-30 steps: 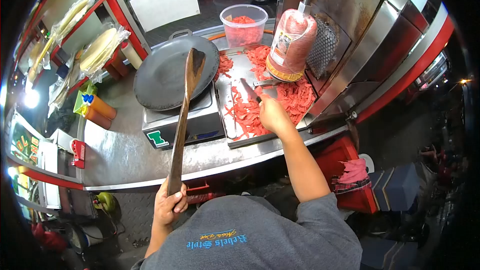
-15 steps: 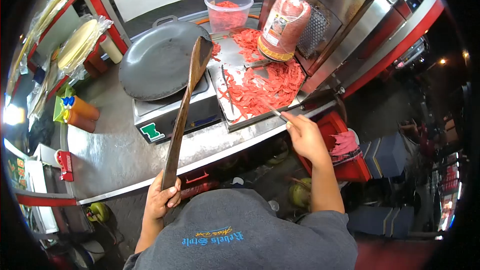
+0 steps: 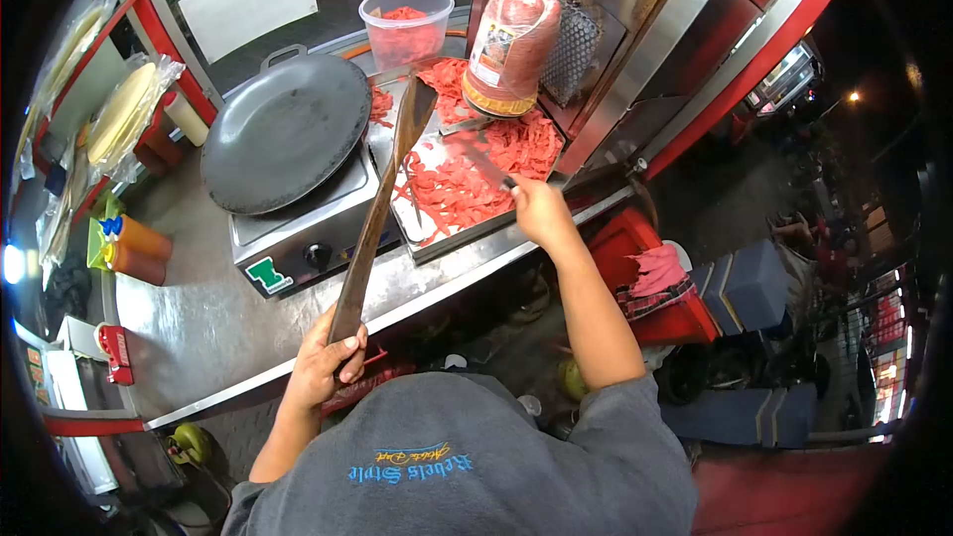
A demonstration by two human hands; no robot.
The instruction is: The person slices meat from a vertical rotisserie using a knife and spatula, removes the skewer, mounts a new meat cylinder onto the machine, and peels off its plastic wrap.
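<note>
My left hand (image 3: 328,359) is wrapped round the lower end of a long wooden paddle (image 3: 375,223), whose broad tip is raised between the pan and the tray. With my right hand (image 3: 536,206) I grip the handle of a knife (image 3: 486,167); its blade, blurred, lies over shredded red meat (image 3: 462,201) on a metal tray (image 3: 422,250). A wrapped meat cone (image 3: 511,45) stands upright on a spit above the back of the tray.
A black round pan (image 3: 288,134) sits on a stove (image 3: 298,248) left of the tray. Behind is a clear tub (image 3: 407,30) of meat. Sauce bottles (image 3: 137,253) and bagged flatbreads (image 3: 124,119) are at left, a red crate (image 3: 625,238) at right.
The view has shifted, moving the stall leftward in the frame. My right hand and knife drew back to the tray's front edge, then moved in over the meat again. My left hand keeps its hold.
</note>
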